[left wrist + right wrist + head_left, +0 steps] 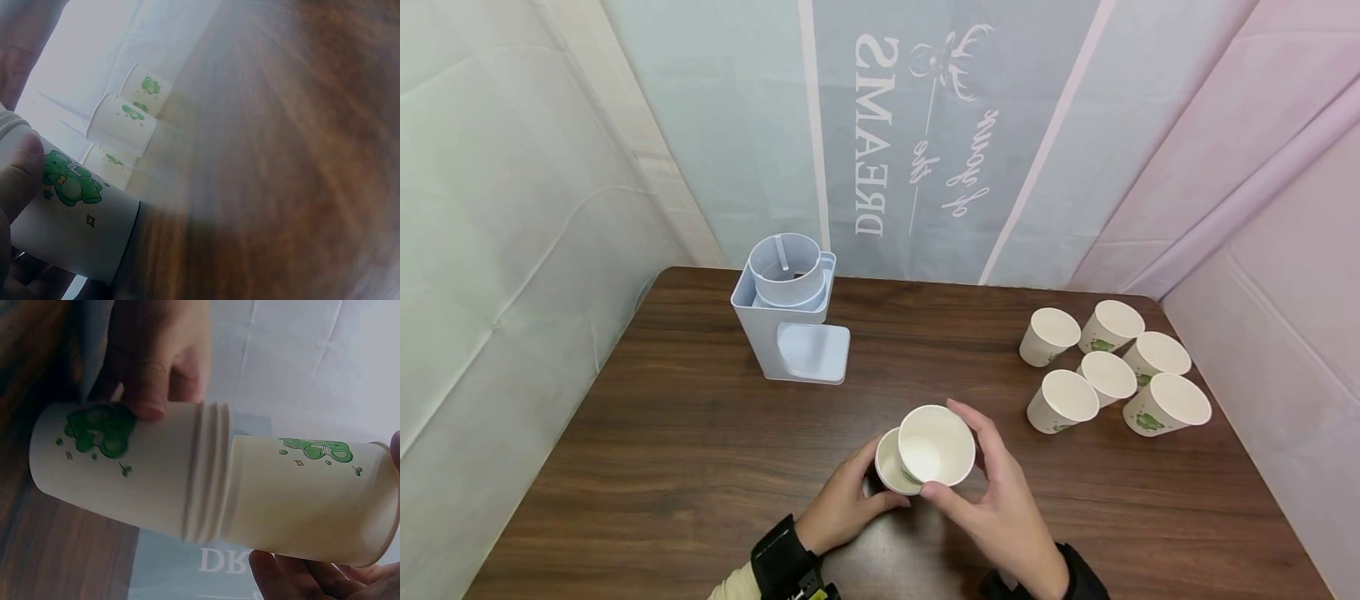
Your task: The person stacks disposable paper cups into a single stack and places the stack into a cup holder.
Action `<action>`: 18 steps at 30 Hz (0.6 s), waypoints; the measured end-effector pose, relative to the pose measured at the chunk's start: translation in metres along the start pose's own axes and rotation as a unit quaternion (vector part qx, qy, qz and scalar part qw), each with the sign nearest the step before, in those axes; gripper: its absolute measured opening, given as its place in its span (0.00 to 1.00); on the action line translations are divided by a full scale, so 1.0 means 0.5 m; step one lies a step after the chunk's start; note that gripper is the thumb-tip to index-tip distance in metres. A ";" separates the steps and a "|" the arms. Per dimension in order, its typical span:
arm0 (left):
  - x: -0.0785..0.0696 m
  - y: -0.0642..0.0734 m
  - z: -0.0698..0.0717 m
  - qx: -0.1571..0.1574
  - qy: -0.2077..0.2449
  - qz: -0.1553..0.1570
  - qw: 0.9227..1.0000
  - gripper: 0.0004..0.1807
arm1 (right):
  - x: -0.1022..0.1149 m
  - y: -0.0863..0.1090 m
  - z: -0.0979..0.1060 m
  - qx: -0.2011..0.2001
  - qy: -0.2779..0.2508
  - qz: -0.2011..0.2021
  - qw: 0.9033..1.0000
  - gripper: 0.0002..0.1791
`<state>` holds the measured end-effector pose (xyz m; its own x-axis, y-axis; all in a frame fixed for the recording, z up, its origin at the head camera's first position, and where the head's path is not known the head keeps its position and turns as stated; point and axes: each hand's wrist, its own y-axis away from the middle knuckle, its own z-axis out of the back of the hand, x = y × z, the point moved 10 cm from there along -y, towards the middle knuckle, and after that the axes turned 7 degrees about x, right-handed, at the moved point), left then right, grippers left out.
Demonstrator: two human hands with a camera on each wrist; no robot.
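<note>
My left hand (844, 507) grips a short stack of nested white paper cups (169, 450), mouth up, with a green cartoon print on the side. In the right wrist view, several rims sit close together at the stack's top. My right hand (1003, 496) holds one more paper cup (937, 446) by its rim, thumb on the near side and fingers on the far side. Its base is right at the stack's mouth, offset to the right, and it covers part of the stack from the head view. The left thumb (24, 172) presses the printed side.
A pale blue plastic holder (805, 354) with a round ring on top and a flat foot stands at the back left of the brown wooden table (647, 467). Several separate paper cups (1063, 402) stand upright at the right. Cloth curtains (715, 100) hang behind and beside the table.
</note>
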<state>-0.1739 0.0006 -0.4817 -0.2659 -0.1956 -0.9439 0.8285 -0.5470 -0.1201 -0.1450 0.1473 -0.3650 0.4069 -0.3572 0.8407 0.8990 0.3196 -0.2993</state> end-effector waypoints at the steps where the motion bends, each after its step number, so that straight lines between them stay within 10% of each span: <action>1: 0.000 0.000 0.000 -0.001 -0.001 0.000 1.000 0.43 | -0.002 0.000 -0.004 0.001 0.002 0.002 1.000 0.50; 18: 0.001 0.003 -0.001 0.003 -0.006 0.013 1.000 0.45 | -0.027 -0.004 -0.036 -0.006 0.027 0.005 1.000 0.47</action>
<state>-0.1729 0.0000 -0.4824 -0.2506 -0.2188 -0.9431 0.8324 -0.5460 -0.0945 -0.1496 0.1357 -0.3836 0.4235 -0.4013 0.8122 0.8967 0.3132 -0.3128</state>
